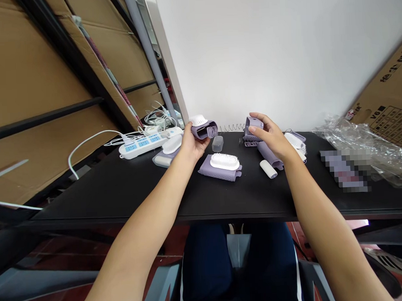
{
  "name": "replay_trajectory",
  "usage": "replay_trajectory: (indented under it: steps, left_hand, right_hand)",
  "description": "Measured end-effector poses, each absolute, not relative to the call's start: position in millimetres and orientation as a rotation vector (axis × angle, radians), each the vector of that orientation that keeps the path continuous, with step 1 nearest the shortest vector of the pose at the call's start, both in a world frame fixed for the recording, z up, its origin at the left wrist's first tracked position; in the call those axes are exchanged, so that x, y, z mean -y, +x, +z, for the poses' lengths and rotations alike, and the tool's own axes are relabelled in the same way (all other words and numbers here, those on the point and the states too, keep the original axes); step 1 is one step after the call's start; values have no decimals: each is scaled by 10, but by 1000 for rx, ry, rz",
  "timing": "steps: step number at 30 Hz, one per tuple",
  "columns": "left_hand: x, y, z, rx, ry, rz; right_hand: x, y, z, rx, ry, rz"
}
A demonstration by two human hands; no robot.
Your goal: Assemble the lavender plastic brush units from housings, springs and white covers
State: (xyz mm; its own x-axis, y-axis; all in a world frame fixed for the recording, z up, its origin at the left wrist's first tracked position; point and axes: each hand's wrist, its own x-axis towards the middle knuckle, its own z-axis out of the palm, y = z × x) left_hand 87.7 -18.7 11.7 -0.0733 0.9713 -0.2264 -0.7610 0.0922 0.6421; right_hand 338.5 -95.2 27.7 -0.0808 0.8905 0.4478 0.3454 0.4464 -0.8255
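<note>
While left hand (194, 144) grips lilac case (204, 131), white brush (198, 120) at its mouth

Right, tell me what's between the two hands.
In the head view, a small clear plastic case stands between the left hand and right hand, with a white brush on a purple sleeve just nearer the person.
</note>
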Motion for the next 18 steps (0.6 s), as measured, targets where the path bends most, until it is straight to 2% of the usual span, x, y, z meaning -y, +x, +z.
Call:
replay_trajectory:
  steps: [13, 18]
  left_hand:
    - [220, 899, 126, -775, 383, 1476]
    - [216, 901, 122, -771, 391, 1484]
  right_hand:
    - [964, 3354, 283, 1662, -1044, 673]
    - [935, 3350, 253, 1706, -1102, 563]
